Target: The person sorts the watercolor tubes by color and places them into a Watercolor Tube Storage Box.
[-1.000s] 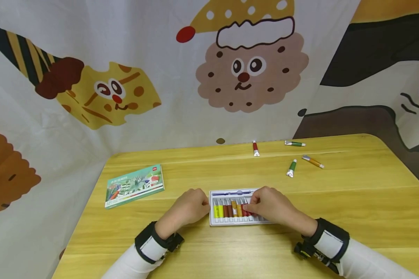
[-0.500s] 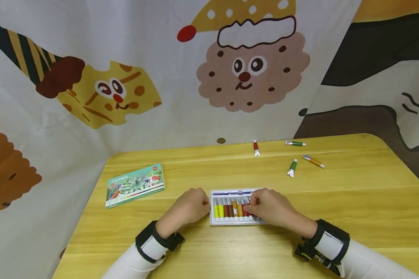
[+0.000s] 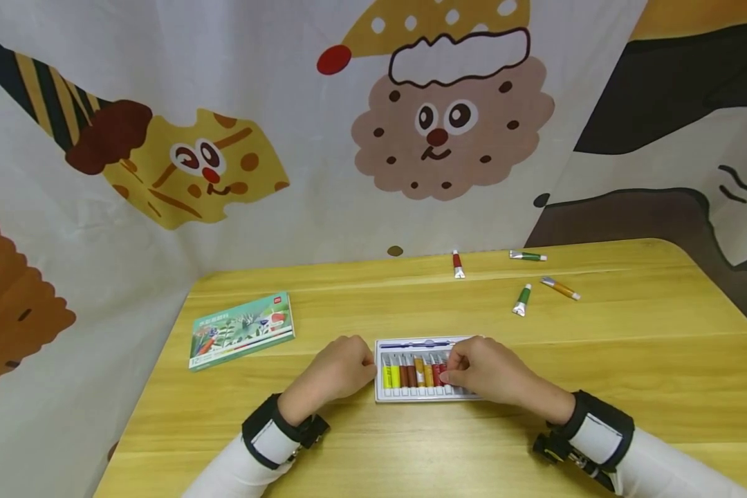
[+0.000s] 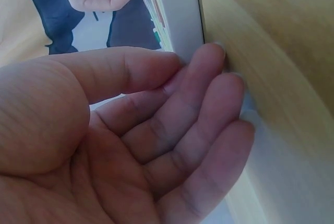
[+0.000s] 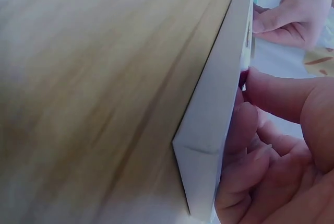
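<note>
A white tray of paint tubes (image 3: 404, 399) lies flat on the table, with a thin blue paintbrush (image 3: 413, 344) along its far side. Yellow, brown, ochre and red tubes stand in a row in it. My left hand (image 3: 339, 370) pinches the tray's left edge between thumb and index finger; in the left wrist view the fingertips meet at the tray's white side wall (image 4: 180, 15). Over the right part of the tray, my right hand (image 3: 488, 370) pinches a dark red paint tube (image 5: 243, 78) by its white-capped end. That hand hides the tray's right end.
A green paint box (image 3: 243, 330) lies at the left. Near the back edge are a red tube (image 3: 458, 264), a green tube (image 3: 528, 256), another green tube (image 3: 522, 300) and an ochre tube (image 3: 560, 288). A printed curtain (image 3: 299, 235) hangs behind the wooden table (image 3: 361, 449).
My right hand has shifted slightly to the right along the row, showing more of the red tubes. My left hand keeps its place at the tray's left edge.
</note>
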Available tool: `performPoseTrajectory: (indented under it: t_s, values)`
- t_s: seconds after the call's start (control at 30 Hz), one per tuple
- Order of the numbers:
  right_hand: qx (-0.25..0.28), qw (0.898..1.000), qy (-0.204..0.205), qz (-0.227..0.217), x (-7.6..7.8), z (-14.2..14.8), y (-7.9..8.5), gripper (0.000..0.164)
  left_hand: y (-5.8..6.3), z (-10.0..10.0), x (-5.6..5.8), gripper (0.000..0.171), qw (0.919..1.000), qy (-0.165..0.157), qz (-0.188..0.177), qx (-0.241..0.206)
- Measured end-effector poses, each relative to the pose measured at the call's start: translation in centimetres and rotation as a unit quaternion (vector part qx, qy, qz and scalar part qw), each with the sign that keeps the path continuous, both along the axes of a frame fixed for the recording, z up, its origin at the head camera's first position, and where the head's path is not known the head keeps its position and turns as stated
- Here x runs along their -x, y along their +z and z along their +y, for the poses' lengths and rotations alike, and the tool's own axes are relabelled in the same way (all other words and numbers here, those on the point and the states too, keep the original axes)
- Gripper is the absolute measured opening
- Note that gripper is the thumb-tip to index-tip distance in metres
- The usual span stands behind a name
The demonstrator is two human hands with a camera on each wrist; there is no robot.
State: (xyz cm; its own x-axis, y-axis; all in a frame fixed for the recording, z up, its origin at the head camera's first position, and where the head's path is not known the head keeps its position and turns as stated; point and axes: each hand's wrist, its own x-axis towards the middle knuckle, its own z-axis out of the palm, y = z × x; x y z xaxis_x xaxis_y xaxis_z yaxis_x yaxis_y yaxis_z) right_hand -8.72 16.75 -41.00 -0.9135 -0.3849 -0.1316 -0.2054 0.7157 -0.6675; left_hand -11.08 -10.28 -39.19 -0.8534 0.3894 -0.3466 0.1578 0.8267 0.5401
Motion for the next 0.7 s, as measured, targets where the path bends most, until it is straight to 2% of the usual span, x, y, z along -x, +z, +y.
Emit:
performPoseTrajectory:
  t_s: [0.17, 0.37, 0.7]
  values:
    - [-0.015, 1.0, 0.004, 0.009, 0.06, -0.06, -0.21, 0.026, -0.04, 0.0, -0.01, 0.039, 1.0, -0.006, 0.006, 0.001]
    - [-0.044, 0.999, -0.01, 0.011, -0.09, -0.53, -0.29, 0.029, -0.02, -0.06, -0.05, 0.039, 0.9999, -0.006, 0.007, -0.003]
    - [-0.045, 0.999, -0.007, 0.012, -0.3, -0.67, 0.09, 0.028, -0.11, -0.08, 0.03, 0.038, 1.0, -0.007, 0.006, 0.001]
